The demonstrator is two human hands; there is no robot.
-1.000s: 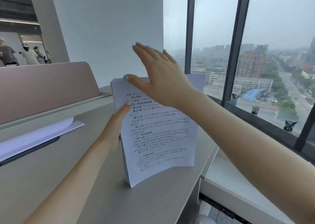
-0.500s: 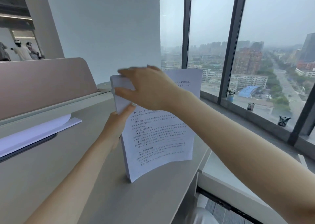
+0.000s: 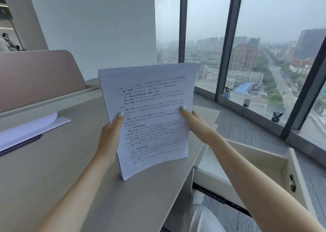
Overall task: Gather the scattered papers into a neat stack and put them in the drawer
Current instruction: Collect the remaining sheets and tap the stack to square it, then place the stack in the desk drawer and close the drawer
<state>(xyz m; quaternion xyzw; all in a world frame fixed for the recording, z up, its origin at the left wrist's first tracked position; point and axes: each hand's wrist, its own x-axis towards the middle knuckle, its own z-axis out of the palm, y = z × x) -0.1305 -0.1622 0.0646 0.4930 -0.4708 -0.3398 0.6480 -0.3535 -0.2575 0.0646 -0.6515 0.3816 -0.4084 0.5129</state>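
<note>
A stack of printed white papers [image 3: 150,94] stands upright on its lower edge on the beige desk [image 3: 53,170]. My left hand [image 3: 110,136] grips the stack's left edge, thumb on the front sheet. My right hand [image 3: 195,124] holds the right edge, thumb pressed on the text. To the lower right, an open cream drawer [image 3: 261,163] sticks out from under the desk; what shows of its inside is bare.
More white sheets [image 3: 26,129] lie at the left under a pinkish desk partition [image 3: 35,76]. A window sill at the right carries two black mesh cups [image 3: 246,102] and a small potted plant [image 3: 227,92]. People stand far back at the left.
My right hand came off the stack's top and took hold of its right edge. The papers' upper edges now line up, and the open drawer has come into view.
</note>
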